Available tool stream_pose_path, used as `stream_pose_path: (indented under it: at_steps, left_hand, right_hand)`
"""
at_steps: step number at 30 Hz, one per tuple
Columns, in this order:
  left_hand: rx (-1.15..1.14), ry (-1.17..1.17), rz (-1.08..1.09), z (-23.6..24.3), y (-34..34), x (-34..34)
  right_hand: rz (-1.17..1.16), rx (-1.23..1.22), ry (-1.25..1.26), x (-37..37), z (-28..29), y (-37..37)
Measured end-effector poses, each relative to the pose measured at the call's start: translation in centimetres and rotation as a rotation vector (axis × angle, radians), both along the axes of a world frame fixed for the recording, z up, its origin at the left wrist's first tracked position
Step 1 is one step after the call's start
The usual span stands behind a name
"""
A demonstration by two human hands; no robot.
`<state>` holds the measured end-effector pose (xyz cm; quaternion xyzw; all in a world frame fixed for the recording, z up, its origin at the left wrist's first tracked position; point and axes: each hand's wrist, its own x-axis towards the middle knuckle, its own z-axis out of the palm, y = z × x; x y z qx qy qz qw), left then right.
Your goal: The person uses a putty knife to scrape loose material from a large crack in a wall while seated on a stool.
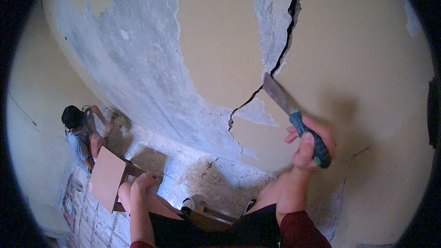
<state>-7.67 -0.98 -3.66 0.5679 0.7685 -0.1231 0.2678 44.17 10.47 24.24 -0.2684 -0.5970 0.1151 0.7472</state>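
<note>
My right hand (324, 133) is closed round the dark handle with green ends of a putty knife (281, 95). Its worn metal blade slants up and left, with the tip at the edge of a long dark crack (289, 32) in the wall; whether it touches cannot be told. Around the crack, beige paint (220, 46) meets bare grey-white patches (147, 41) with ragged edges. My left hand (146, 180) rests by my left knee with its fingers curled; anything inside them is hidden.
At the left, another person (79, 133) crouches close to the wall. Between us stands a small pinkish-brown board-topped stool or table (106, 179). Pale debris (183, 151) lies along the wall's foot, and a wooden piece (216, 216) is between my legs.
</note>
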Motion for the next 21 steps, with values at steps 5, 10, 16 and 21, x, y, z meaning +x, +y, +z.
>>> stream_pose_path:
  at_steps: [5,10,16,21]
  left_hand:
    - [-0.026,0.015,0.017,1.8,1.1,2.0]
    - [-0.074,0.035,0.079,2.2,0.7,1.7]
    - [0.008,-0.004,-0.027,-0.5,0.7,0.1]
    - [0.036,-0.039,-0.001,-0.3,0.5,0.1]
  right_hand:
    - [-0.064,0.104,0.147,0.9,-2.1,0.4]
    - [-0.058,0.129,-0.001,0.3,-0.9,-0.3]
    - [-0.064,0.076,0.106,-0.3,-0.4,0.1]
    - [-0.026,0.208,0.183,0.0,-0.6,0.0]
